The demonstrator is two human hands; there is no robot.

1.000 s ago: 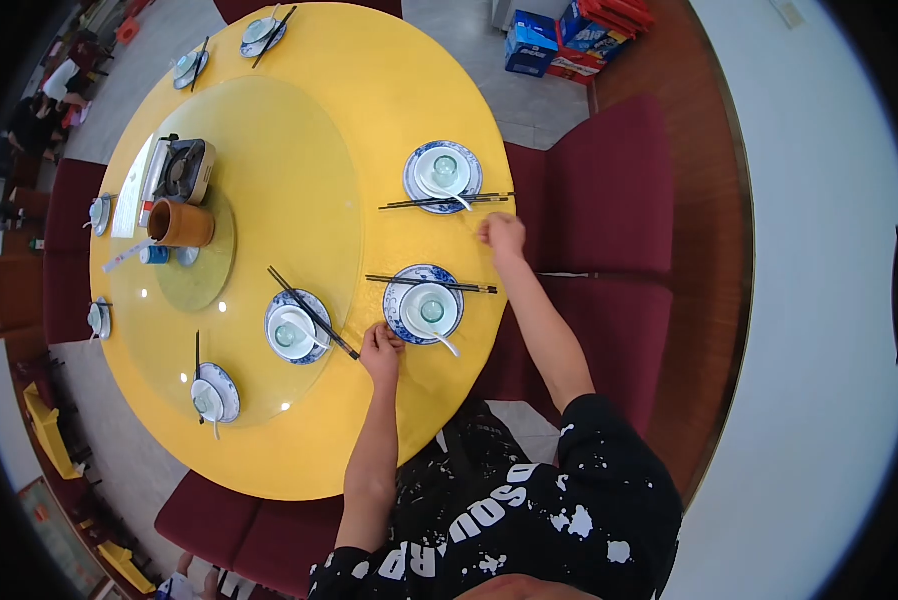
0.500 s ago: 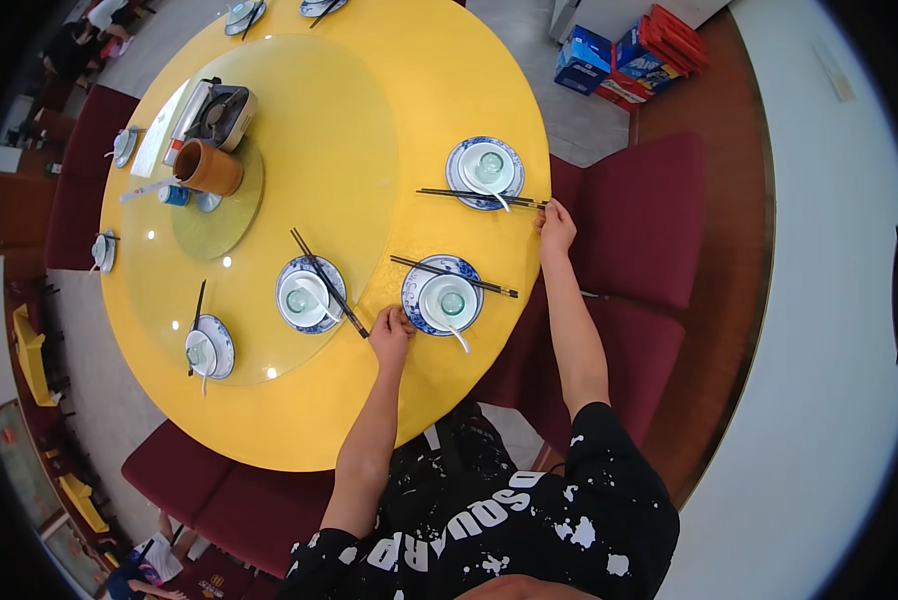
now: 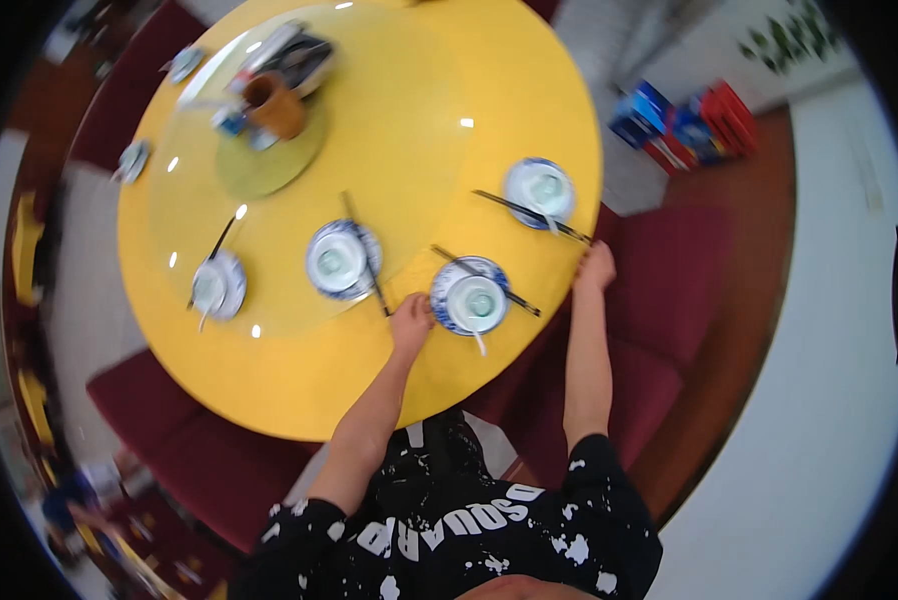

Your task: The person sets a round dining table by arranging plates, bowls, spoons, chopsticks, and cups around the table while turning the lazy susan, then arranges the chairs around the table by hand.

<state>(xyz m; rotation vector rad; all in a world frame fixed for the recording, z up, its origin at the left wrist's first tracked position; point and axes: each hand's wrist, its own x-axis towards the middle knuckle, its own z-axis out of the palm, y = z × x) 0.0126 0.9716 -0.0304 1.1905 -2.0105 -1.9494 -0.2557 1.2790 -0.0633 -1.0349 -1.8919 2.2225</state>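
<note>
My left hand (image 3: pixel 412 322) rests with curled fingers between two place settings; whether anything is in them is hidden. It is close to the lower end of one pair of chopsticks (image 3: pixel 377 285) and to the rim of a blue-and-white plate (image 3: pixel 446 315). That plate holds a white bowl (image 3: pixel 459 300), a small greenish glass cup (image 3: pixel 480 303) and a white spoon (image 3: pixel 481 344), with chopsticks (image 3: pixel 521 301) across it. At the table edge, my right hand (image 3: pixel 596 265) pinches the ends of chopsticks (image 3: pixel 572 233) lying across another plate (image 3: pixel 514 183). Motion blurs both hands.
A round yellow table (image 3: pixel 299 415) carries a glass turntable (image 3: pixel 409 130) with a brown pot (image 3: pixel 274 106) and a portable stove (image 3: pixel 304 58). Further settings include a left plate (image 3: pixel 233 285). Maroon chairs (image 3: pixel 669 270) surround it; blue and red boxes (image 3: pixel 684 130) stand behind.
The camera view has shifted, so the table and settings appear further right and the nearest ones slightly higher. Both hands stay beside the same chopsticks and plates.
</note>
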